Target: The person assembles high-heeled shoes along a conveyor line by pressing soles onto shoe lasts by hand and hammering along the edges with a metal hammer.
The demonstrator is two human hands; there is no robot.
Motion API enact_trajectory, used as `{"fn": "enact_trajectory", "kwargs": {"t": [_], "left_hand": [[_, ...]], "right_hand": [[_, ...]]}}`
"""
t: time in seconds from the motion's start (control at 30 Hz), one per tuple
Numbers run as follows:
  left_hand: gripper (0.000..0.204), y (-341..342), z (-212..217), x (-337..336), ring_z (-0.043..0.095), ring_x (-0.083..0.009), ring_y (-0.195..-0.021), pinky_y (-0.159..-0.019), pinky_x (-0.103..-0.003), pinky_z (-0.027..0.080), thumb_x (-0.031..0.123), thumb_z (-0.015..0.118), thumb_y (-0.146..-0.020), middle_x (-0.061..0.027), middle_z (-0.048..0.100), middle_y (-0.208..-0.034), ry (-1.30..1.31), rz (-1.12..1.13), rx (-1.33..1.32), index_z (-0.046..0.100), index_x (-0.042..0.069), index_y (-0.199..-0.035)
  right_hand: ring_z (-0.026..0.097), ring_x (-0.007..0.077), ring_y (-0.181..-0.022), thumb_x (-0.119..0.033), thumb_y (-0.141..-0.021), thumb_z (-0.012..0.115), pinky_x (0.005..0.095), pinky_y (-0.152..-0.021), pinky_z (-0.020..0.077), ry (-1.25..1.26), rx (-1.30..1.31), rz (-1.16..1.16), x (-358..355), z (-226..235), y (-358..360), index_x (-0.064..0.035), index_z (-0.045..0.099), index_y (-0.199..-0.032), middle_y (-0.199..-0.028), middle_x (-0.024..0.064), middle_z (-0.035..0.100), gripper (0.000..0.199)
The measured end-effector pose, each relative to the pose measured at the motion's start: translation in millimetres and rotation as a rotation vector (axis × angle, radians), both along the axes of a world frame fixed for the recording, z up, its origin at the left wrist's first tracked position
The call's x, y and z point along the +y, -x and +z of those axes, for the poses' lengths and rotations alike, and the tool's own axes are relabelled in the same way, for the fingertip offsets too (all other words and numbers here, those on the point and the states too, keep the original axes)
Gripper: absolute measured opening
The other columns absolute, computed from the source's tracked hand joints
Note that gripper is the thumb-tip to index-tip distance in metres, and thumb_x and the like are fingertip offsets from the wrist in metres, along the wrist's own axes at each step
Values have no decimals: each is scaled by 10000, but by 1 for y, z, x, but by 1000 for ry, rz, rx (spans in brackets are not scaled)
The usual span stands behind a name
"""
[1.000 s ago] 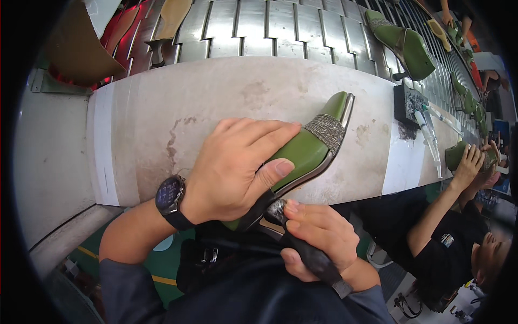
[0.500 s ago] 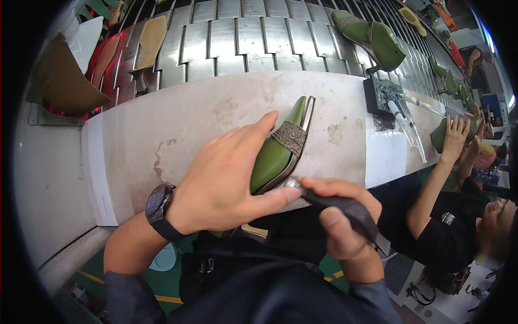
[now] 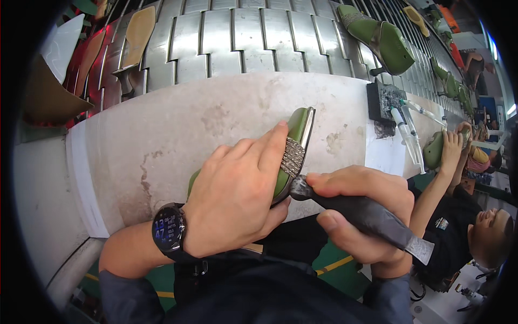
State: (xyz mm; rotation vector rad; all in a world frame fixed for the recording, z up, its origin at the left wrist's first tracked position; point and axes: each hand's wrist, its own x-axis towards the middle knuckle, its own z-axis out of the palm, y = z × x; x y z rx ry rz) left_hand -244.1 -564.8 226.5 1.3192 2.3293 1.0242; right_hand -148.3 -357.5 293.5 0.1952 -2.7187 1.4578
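- Left hand: fingers, more spread before, are now clamped on the green shoe, below them.
- Right hand: fingers grip the dark tool; its head has come nearer the glittery band, so contact seems farther forward.

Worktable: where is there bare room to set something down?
Free: left part of the worktable, between white strip and left hand; also between shoe and black block. Crowded: around the shoe, with right hand and tool; by the syringes.
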Motion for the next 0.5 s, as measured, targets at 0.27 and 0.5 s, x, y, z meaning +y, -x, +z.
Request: {"fn": "enact_trajectory", "kwargs": {"t": [0.27,0.5], "left_hand": [[953,3,-5,-8,651,-421,-985,-859,-489,527,222,848,-774,-236,663,-1090,-52,26,-32,408,-95,-1557],[956,6,-2,-8,660,-427,-964,-854,-488,535,236,855,-769,-241,667,-1071,-71,11,-75,418,-87,-1555]], "right_hand": [[741,292,-1162,-183,-963,748,388,-1055,550,329,82,-414,-2,6,-32,66,671,-1243,-1220,269,757,382],[685,88,-801,-52,-907,782,233,-752,535,443,-71,-375,-14,-24,-15,51,754,-1161,-1075,140,784,276]]}}
